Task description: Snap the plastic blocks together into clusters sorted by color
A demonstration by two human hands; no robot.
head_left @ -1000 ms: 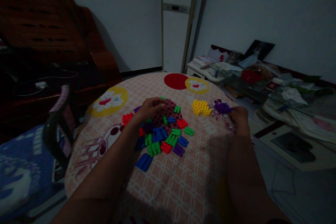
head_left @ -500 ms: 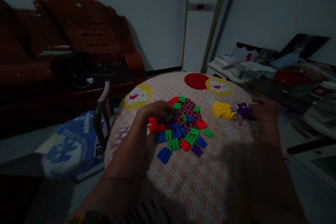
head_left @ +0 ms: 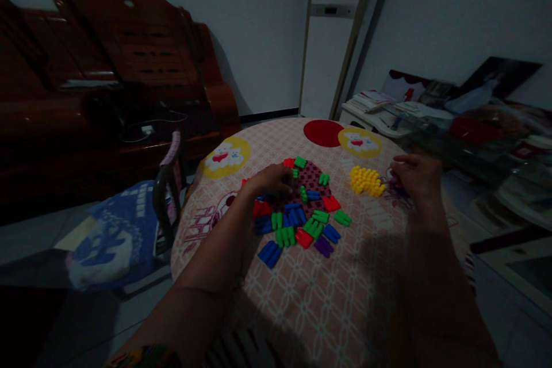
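My left hand (head_left: pixel 275 179) reaches over the left part of a loose pile of plastic building blocks. Its fingers bend down and come together; whatever they hold is hidden. Green blocks (head_left: pixel 285 236), red blocks (head_left: pixel 331 203), blue blocks (head_left: pixel 269 253) and a purple block (head_left: pixel 323 246) lie around and in front of it. Right of the pile sits a joined cluster of yellow blocks (head_left: pixel 365 181). Just beyond it my right hand (head_left: pixel 417 177) curls at the purple cluster, which the fingers mostly cover in the dim light.
The round table has a patterned cloth (head_left: pixel 297 299). At the left stands a chair with a blue cushion (head_left: pixel 116 236), before a wooden bench (head_left: pixel 142 52). A cluttered glass-topped cabinet (head_left: pixel 431 126) runs along the right wall. A tall white appliance (head_left: pixel 328 63) stands behind the table.
The view has swung left, then steadied. My left hand has shifted slightly right over the pile. My right hand has come left, covering most of the purple cluster.
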